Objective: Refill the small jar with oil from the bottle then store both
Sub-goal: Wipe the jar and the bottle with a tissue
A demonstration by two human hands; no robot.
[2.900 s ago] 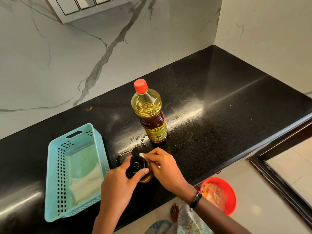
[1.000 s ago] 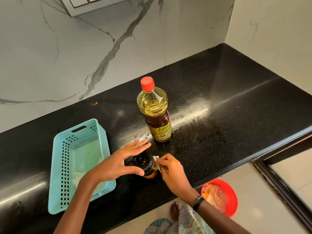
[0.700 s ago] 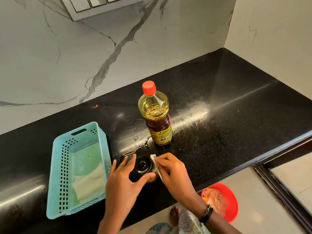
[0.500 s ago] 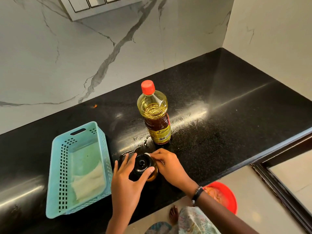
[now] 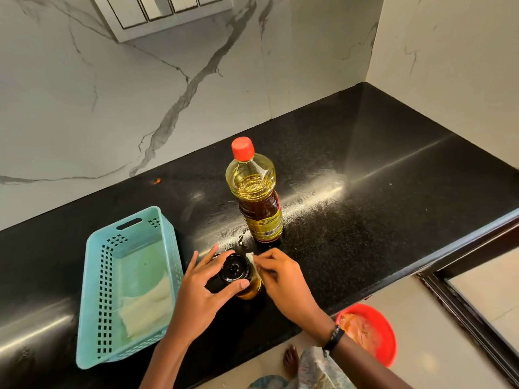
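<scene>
Marble-patterned wall (image 5: 84,122) rises behind a black granite counter (image 5: 379,192), with a white switch panel (image 5: 165,15) mounted near the top of the view. On the counter's left part sits a light blue perforated plastic basket (image 5: 97,304), and a folded white cloth (image 5: 148,307) lies inside on its floor. On the floor below the counter edge, at lower right, stands a red bowl (image 5: 387,327) with something orange-pink in it. An oil bottle (image 5: 257,197) with a red cap stands upright mid-counter, capped, partly full of yellow oil, a yellow label around its lower body. Just in front of it, near the counter's front edge and between basket and bottle, is the small jar (image 5: 247,287), its black lid on and amber oil showing through the glass beneath. The left hand (image 5: 202,290) holds the jar at the lid, thumb on the near side and fingers curved round the far side, so its grip is closed on the jar. The right hand (image 5: 283,276), a dark band at its wrist, pinches a small white tissue (image 5: 250,258) and presses it to the jar's right side just under the lid.
</scene>
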